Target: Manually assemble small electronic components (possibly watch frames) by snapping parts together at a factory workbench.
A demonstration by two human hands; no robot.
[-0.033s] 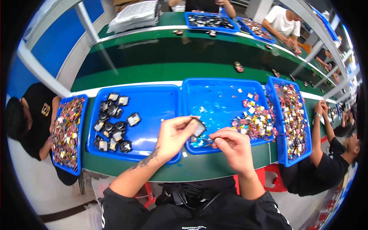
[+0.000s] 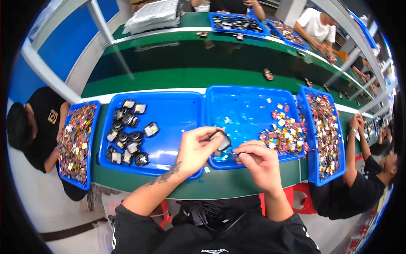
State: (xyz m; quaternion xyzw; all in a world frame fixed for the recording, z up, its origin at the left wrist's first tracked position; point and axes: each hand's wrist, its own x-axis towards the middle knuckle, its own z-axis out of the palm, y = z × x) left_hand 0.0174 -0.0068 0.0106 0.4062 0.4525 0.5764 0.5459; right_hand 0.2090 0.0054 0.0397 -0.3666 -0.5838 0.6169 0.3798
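My left hand (image 2: pixel 197 146) pinches a small black-framed part (image 2: pixel 222 141) with a pale grey face. It is tilted above the near left corner of a blue tray (image 2: pixel 249 89). Just to the right, my right hand (image 2: pixel 259 161) is closed, thumb against forefinger. Whatever it may hold is too small to make out. Inside this tray, a heap of small pink, white and yellow pieces (image 2: pixel 287 131) fills the right side, and shiny bits of film lie on the left. Several black parts with pale faces (image 2: pixel 127 131) lie on the left side of another blue tray (image 2: pixel 171 99).
Blue trays full of small mixed pieces stand at the far left (image 2: pixel 78 142) and right (image 2: pixel 323 135). A small white piece (image 2: pixel 207 169) lies on the green table (image 2: pixel 182 192). Beyond runs a green belt (image 2: pixel 169 80) carrying scattered parts. Co-workers sit on both sides and across.
The whole view has shifted slightly, so the trays appear a little further right. My left hand still holds the black-framed part; both hands stay almost in place.
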